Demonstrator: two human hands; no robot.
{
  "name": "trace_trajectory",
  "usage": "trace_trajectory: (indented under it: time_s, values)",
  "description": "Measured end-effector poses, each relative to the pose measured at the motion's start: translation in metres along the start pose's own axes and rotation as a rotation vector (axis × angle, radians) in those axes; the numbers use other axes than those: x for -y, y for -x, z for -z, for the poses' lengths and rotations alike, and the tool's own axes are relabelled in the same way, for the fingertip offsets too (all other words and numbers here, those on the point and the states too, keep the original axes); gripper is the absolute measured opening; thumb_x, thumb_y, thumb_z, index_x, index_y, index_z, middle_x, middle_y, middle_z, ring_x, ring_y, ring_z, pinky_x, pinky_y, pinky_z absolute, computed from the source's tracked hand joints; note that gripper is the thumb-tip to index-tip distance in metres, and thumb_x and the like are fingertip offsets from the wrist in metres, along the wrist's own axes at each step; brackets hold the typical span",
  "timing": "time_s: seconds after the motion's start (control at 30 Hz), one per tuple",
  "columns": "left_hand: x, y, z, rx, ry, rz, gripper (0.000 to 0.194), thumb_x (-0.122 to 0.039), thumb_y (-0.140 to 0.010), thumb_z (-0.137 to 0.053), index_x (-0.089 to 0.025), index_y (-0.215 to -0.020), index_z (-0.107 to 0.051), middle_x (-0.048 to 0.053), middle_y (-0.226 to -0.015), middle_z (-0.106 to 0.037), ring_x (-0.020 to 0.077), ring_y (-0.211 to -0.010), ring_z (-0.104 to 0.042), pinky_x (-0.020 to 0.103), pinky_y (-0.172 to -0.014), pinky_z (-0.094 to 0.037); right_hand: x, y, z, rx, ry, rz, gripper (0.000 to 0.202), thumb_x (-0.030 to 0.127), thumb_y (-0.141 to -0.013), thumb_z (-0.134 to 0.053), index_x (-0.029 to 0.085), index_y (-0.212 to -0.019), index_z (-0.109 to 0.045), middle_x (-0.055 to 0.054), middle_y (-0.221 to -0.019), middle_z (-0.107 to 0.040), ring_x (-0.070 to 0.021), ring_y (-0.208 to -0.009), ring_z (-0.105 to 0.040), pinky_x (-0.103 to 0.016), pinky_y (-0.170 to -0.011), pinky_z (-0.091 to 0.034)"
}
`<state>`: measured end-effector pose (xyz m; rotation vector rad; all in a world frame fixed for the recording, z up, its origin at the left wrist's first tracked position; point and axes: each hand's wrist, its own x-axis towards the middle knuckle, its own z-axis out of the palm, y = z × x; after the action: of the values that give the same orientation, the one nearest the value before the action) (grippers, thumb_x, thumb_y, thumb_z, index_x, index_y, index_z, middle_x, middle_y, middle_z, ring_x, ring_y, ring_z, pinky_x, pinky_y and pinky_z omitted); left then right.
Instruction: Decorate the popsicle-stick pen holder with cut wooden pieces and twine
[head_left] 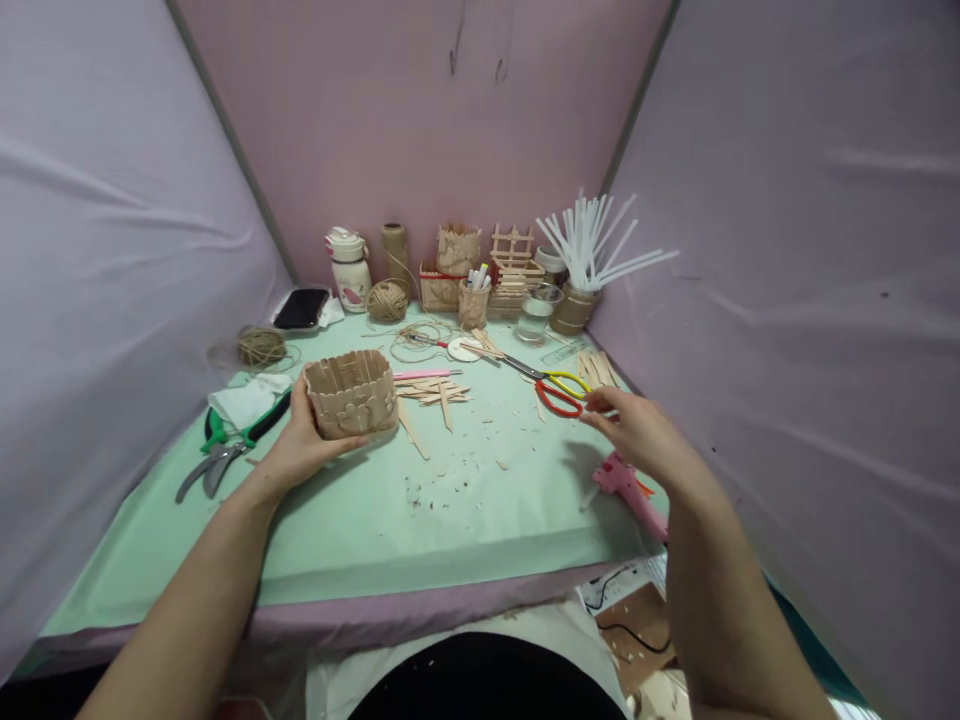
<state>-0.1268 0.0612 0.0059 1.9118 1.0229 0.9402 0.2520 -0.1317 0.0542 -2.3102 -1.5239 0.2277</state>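
Note:
My left hand [304, 435] is wrapped round the left side and bottom of a small basket made of wooden craft sticks [354, 408]. Flower-like shapes decorate its front wall, and its open top faces up. At the right, the fingertips of my right hand [619, 420] are pinched at the handle end of a pair of scissors [551, 382] with one yellow and one red loop. The blades point to the back left. Between the hands lie several loose craft sticks [431, 390] and a pink pen-like stick [427, 375].
Green-handled pruning shears [225, 448] lie at the left. A pink glue gun [630, 490] rests near the right front edge. Along the back stand a bottle [349, 270], twine [388, 300], stick-built boxes [442, 285], a water glass [536, 312] and white glue sticks [585, 240]. Scraps litter the green cloth.

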Motion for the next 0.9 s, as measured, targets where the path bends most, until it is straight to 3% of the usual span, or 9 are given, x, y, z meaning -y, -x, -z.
trace_trajectory:
  time_s: [0.07, 0.17, 0.33, 0.47, 0.63, 0.77, 0.9]
  values:
    - [0.002, -0.001, -0.001, -0.009, -0.027, -0.016, 0.121, -0.032, -0.057, -0.086, -0.028, -0.149, -0.008, 0.017, -0.155, -0.027, 0.0351, -0.140, -0.035, 0.054, -0.113, -0.032, -0.002, -0.031, 0.002, 0.110, 0.213, -0.035, 0.016, 0.027, -0.090, -0.051, 0.019, -0.097, -0.063, -0.010, -0.102, -0.070, -0.0219, -0.091, -0.064, -0.028, -0.070, -0.042]
    - [0.007, -0.001, 0.000, -0.024, -0.072, -0.033, 0.119, -0.032, -0.056, -0.087, -0.027, -0.148, -0.012, 0.016, -0.154, -0.029, 0.0350, -0.140, -0.035, 0.054, -0.114, -0.029, -0.003, -0.075, -0.005, 0.227, 0.304, -0.050, 0.014, 0.021, -0.087, -0.058, 0.015, -0.098, -0.065, -0.013, -0.102, -0.069, -0.0232, -0.096, -0.063, -0.027, -0.074, -0.044]
    - [0.011, 0.000, 0.003, -0.015, -0.063, -0.019, 0.120, -0.033, -0.053, -0.088, -0.025, -0.148, -0.015, 0.017, -0.150, -0.037, 0.0364, -0.137, -0.039, 0.055, -0.114, -0.029, -0.001, -0.112, -0.026, 0.411, 0.375, -0.124, 0.033, 0.034, -0.092, -0.060, 0.015, -0.119, -0.058, -0.010, -0.119, -0.061, -0.0211, -0.100, -0.063, -0.040, -0.085, -0.054]
    - [0.008, 0.001, 0.003, -0.021, -0.033, -0.022, 0.127, -0.032, -0.051, -0.089, -0.026, -0.150, -0.010, 0.018, -0.152, -0.033, 0.0360, -0.140, -0.034, 0.054, -0.114, -0.028, -0.002, -0.116, -0.035, 0.461, 0.396, -0.151, 0.034, 0.034, -0.093, -0.059, 0.017, -0.122, -0.057, -0.009, -0.121, -0.060, -0.0213, -0.101, -0.063, -0.041, -0.085, -0.054]
    - [0.005, 0.002, 0.004, -0.031, -0.049, -0.030, 0.128, -0.033, -0.052, -0.089, -0.026, -0.151, -0.007, 0.019, -0.151, -0.034, 0.0370, -0.139, -0.036, 0.056, -0.112, -0.032, -0.007, -0.113, -0.031, 0.400, 0.430, -0.135, 0.034, 0.036, -0.093, -0.059, 0.015, -0.120, -0.057, -0.009, -0.119, -0.061, -0.0207, -0.100, -0.063, -0.041, -0.085, -0.054]
    - [0.005, 0.003, 0.006, -0.042, -0.043, -0.025, 0.122, -0.032, -0.057, -0.086, -0.026, -0.150, -0.009, 0.018, -0.151, -0.034, 0.0362, -0.140, -0.035, 0.056, -0.113, -0.031, -0.011, -0.099, -0.017, 0.337, 0.443, -0.129, 0.024, 0.031, -0.085, -0.065, 0.009, -0.094, -0.068, -0.018, -0.099, -0.068, -0.0253, -0.091, -0.065, -0.033, -0.071, -0.050]
    - [0.004, 0.000, 0.007, -0.165, 0.069, -0.030, 0.113, -0.031, -0.055, -0.087, -0.024, -0.146, -0.020, 0.016, -0.146, -0.042, 0.0336, -0.135, -0.043, 0.052, -0.111, -0.036, -0.014, -0.069, 0.003, 0.260, 0.393, -0.154, 0.015, 0.024, -0.079, -0.063, 0.011, -0.074, -0.067, -0.019, -0.079, -0.069, -0.0272, -0.073, -0.067, -0.030, -0.053, -0.039]
